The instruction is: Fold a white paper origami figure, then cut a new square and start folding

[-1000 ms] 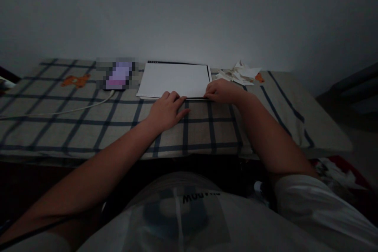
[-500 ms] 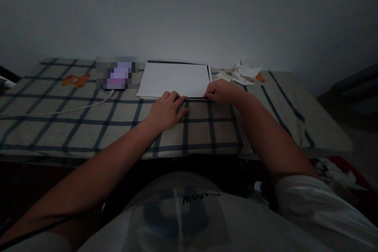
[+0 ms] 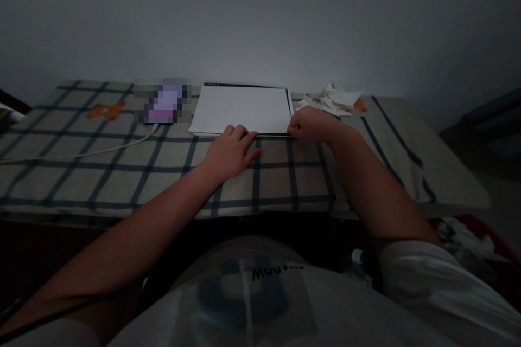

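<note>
Lays the left grip (image 3: 228, 153) along the near edge of the paper (image 3: 244, 111), fingers loosely spread over its margin, thumb apart and off it, clasping nothing visible. Curls the right grip (image 3: 311, 123) at the near right corner, fingertips bunched; cannot tell from this angle whether pinching the sheet or merely touching it.

Find the paper flat, far back on the desk (image 3: 260, 207), on top of a pad (image 3: 234, 85) showing as a black strip along the far edge and a thin dark line down the right.

Seems light, thin and bendy, smooth enough to slide over the pad, and likely to buckle under a push or crease under a hard pinch. Probably owes most of its stiffness to the pad beneath. Best held down with flat fingers near the middle of the near edge, and taken at the near right corner, lightly, between thumb and forefinger.

Beyond the right grip, see crumpled white scraps (image 3: 334, 98) beside a small orange patch (image 3: 360, 105). To the left, apart from the paper, note a phone (image 3: 165, 105) with a cable (image 3: 106, 151) trailing off leftward. Under everything, see checked cloth (image 3: 114, 184); behind, a pale wall (image 3: 260, 21).
</note>
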Demonstrator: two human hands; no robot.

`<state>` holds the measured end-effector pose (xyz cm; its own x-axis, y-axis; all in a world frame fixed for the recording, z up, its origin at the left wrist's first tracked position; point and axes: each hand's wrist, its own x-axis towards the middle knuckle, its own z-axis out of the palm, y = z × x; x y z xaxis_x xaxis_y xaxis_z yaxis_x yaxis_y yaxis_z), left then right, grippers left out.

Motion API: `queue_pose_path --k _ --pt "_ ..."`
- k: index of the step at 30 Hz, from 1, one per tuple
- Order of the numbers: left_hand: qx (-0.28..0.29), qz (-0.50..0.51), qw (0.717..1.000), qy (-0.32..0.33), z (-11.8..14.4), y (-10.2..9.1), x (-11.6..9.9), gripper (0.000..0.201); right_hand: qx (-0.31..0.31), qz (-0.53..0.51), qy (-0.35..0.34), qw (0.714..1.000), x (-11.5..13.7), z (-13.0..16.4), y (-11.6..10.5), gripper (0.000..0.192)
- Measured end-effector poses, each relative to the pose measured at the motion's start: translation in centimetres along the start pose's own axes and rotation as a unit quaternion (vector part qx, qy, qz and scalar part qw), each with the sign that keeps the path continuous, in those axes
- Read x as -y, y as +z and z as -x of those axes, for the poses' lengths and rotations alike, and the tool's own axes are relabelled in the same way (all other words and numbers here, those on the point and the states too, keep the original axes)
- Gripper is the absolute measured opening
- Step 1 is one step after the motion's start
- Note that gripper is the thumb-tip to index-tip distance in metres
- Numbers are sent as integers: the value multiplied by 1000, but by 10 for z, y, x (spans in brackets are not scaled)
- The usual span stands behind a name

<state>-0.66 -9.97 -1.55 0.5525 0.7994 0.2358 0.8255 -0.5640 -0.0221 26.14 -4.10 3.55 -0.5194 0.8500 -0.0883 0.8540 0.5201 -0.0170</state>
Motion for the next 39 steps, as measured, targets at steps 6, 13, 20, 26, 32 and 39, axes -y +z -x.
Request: queue_pose_path --k 6,13,20,26,32,39 --pt "10 -1 1000 -1 -1 -2 -1 60 4 -7 30 1000 0 5 -6 28" --pt "12 0 1000 -2 0 -2 0 61 -10 4 26 1000 -4 4 -2 26" --pt "18 -14 1000 8 0 -5 -1 65 -99 13 -16 995 6 1 5 31" --pt "15 -13 1000 12 0 -3 1 67 -71 -34 -121 990 24 -10 18 36" --pt "12 2 1000 1 3 -1 0 63 -46 -30 -97 994 23 -15 22 35" --pt "5 -18 999 -38 16 -1 16 65 -47 -37 -111 992 21 -18 23 34"
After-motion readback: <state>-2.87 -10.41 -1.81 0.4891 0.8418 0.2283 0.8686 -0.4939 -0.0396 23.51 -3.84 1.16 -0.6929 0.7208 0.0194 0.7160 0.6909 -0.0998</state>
